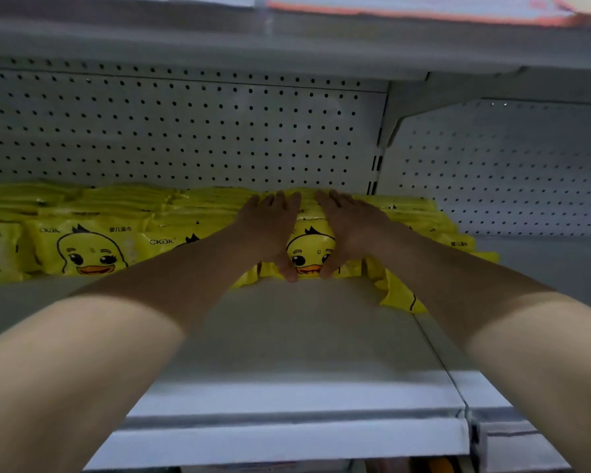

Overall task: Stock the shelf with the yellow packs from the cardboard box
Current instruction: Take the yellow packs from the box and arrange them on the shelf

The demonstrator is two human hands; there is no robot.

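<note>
the shelf (pixel 287 353) runs out from the pegboard (pixel 185 131); yellow packs (pixel 93 247) line the pegboard's foot. placing step: a stack (pixel 310 257) sits against the pegboard's right end, left hand (pixel 270 227) and right hand (pixel 352 227) clasping it, fingers over top, thumbs hooked under. next, likely: let go, straighten the slumped pack (pixel 400 295) out from the pegboard. cardboard box unseen.

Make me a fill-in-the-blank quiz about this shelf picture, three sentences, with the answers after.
The left hand and right hand hold a pack printed with a ___ face.
The pack's colour is ___.
Behind it, the back panel is dotted with ___.
Answers: duck; yellow; holes.
</note>
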